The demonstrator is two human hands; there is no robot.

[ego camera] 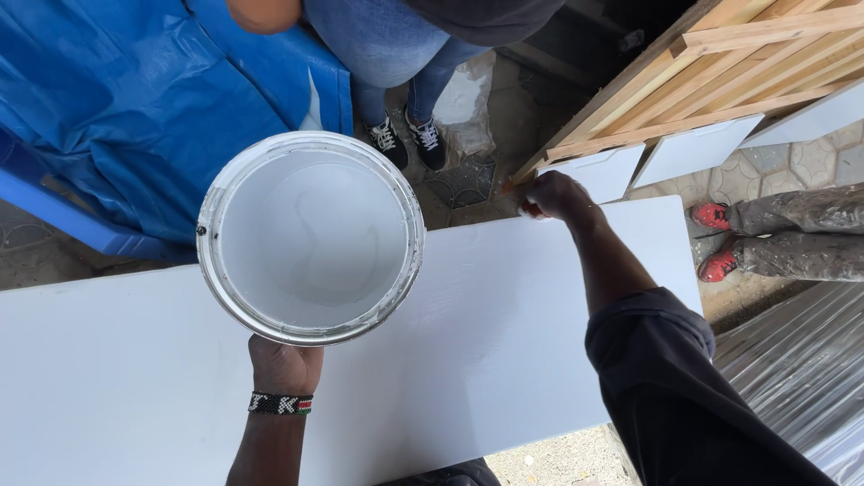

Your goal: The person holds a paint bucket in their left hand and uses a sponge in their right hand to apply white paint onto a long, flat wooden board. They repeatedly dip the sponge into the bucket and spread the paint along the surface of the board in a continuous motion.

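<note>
Where bucket (310, 236) overlaps, left hand (284, 364) half-hidden.

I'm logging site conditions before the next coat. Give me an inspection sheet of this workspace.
Surface: white painted board, long and flat, looks evenly coated.
Job's things: paint bucket holding white paint, held above the board; a brush tip seems to show at the far edge, mostly hidden.
Clutter: nothing seen on the board.
Hands: left hand holds the bucket from below; right hand closed at the board's far edge.
Cables: nothing seen.
Surroundings: blue tarpaulin, wooden frame, two bystanders' shoes, paved ground.
</note>
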